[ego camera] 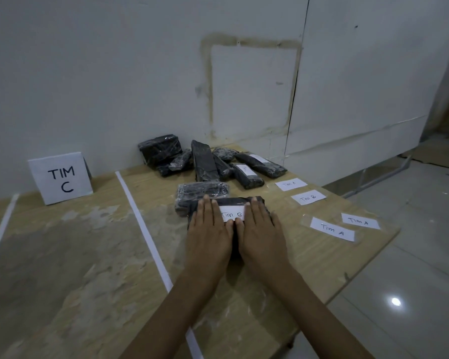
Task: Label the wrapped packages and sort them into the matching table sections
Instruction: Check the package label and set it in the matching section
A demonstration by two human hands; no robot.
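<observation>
A black wrapped package point(231, 202) lies on the wooden table point(283, 268) in front of me. A white label reading "Tim B" point(232, 215) sits on its top. My left hand point(209, 229) and my right hand point(261, 229) lie flat on the package, fingers straight, one on each side of the label, thumbs touching near its lower edge. Another black package point(202, 190) lies just behind it. A pile of several black packages point(205, 159) is at the back of the table; two of them carry white labels.
Loose labels lie to the right: "Tim A" point(290, 184), "Tim B" point(308, 197), "Tim A" point(332, 229) and "Tim A" point(360, 221). A standing "TIM C" sign point(61, 177) marks the left section, bounded by white tape strips point(143, 229). The table's right edge drops to tiled floor.
</observation>
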